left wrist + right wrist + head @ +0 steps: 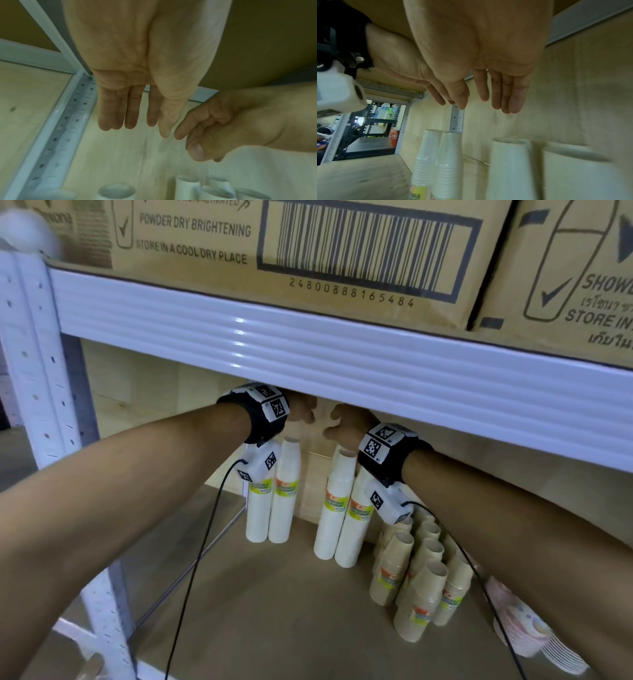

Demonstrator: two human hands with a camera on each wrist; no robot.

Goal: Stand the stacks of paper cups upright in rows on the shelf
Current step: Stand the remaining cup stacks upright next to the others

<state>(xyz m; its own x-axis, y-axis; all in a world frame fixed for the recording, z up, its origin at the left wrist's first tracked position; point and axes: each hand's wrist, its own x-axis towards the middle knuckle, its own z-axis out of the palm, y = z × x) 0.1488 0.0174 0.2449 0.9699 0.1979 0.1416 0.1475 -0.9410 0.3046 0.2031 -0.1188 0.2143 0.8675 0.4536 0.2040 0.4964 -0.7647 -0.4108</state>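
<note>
Two pairs of tall white paper cup stacks stand upright at the back of the wooden shelf (274,611): one pair on the left (274,501), one in the middle (339,508). Several brown cup stacks (421,570) stand in rows to their right. Both hands hang above the white stacks, just under the upper shelf beam. My left hand (301,412) is empty, its fingers (133,115) straight. My right hand (346,422) is close beside it, also empty, with relaxed fingers (481,93). The white stacks (436,162) sit below the fingertips, apart from them.
A white metal beam (342,364) with cardboard boxes (342,244) on top runs just above the hands. The shelf's white upright (41,371) stands at the left. A pile of patterned cups or plates (524,631) lies at the right. A wooden panel (573,94) closes the back.
</note>
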